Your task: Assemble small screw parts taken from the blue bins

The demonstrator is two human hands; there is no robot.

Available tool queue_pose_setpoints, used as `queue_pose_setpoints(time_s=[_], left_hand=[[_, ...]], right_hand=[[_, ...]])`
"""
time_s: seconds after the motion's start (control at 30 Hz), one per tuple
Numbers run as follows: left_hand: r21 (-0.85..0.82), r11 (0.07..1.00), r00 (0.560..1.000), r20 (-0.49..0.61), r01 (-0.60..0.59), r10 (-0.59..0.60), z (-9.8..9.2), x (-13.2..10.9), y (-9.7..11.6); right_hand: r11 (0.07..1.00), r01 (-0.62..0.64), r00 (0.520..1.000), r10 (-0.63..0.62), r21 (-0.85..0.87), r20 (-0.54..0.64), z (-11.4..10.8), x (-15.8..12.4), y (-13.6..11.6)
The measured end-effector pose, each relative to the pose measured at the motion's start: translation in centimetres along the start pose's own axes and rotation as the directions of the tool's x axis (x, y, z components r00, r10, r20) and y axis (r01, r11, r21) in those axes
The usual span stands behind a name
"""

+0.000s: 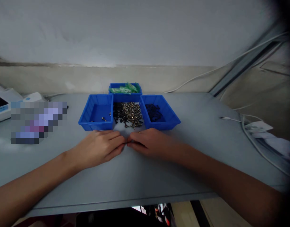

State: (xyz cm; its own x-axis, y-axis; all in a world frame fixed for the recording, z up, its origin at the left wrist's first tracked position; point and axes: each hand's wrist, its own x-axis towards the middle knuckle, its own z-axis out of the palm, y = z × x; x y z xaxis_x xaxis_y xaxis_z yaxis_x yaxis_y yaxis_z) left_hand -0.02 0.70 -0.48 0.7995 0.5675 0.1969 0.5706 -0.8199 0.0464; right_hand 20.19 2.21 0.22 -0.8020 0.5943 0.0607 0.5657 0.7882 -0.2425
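Observation:
My left hand (103, 145) and my right hand (152, 141) meet fingertip to fingertip just above the grey table, in front of the bins. Both are closed in a pinch around a thin dark piece (126, 142), too small and too covered to name. Beyond the fingers lies a loose pile of silver and black screws (132, 114). A blue bin (95, 126) on the left holds a few silver screws (103, 119). In the right blue bin (170, 123) lie many black screws (153, 113).
A third blue bin (124, 97) with green plastic packets (126, 89) stands behind the pile, near the wall. A blurred-out object (38, 123) and a white device (5, 104) sit at the left. Cables (251, 142) run along the right side of the table (107, 186).

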Motion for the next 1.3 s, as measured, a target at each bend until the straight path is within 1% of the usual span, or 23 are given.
queue_pose_setpoints(time_s=[0.17,0.33,0.4,0.57,0.77,0.83,1.1,1.2,1.3], left_hand=[[0.006,1.000,1.000,-0.007,0.002,-0.002,0.09,0.07,0.02],[0.014,0.996,0.996,-0.009,0.088,-0.088,0.15,0.06,0.11],[0.014,0.995,0.995,0.005,0.101,-0.101,0.12,0.09,0.16],[0.017,0.992,0.992,0.016,0.121,-0.121,0.13,0.11,0.15],[-0.034,0.986,0.986,-0.026,0.163,-0.164,0.16,-0.04,0.05],[-0.049,0.989,0.989,-0.039,0.141,-0.143,0.11,-0.04,0.10],[-0.100,0.995,0.993,-0.115,-0.014,0.003,-0.21,0.16,0.30],[-0.104,0.994,0.993,-0.111,-0.041,0.029,-0.35,0.17,0.38],[-0.092,0.995,0.995,-0.097,-0.046,0.037,-0.42,0.13,0.44]], right_hand=[[0.999,-0.027,0.999,0.027,0.027,0.029,-0.08,0.07,-0.06],[0.994,-0.050,0.999,0.049,0.100,0.016,-0.27,-0.01,-0.05],[0.990,-0.070,0.998,0.069,0.121,0.012,-0.23,-0.04,0.04],[0.988,-0.098,0.995,0.100,0.122,-0.010,-0.14,-0.10,0.06],[0.986,-0.112,0.994,0.113,0.124,0.003,-0.33,-0.06,-0.20],[0.987,-0.105,0.994,0.104,0.121,0.010,-0.29,-0.01,-0.23],[0.991,-0.081,0.997,0.078,0.106,0.028,0.05,-0.08,-0.13],[0.991,-0.078,0.996,0.073,0.113,0.043,0.07,-0.15,-0.15],[0.991,-0.066,0.998,0.062,0.119,0.031,0.12,-0.15,-0.12]])
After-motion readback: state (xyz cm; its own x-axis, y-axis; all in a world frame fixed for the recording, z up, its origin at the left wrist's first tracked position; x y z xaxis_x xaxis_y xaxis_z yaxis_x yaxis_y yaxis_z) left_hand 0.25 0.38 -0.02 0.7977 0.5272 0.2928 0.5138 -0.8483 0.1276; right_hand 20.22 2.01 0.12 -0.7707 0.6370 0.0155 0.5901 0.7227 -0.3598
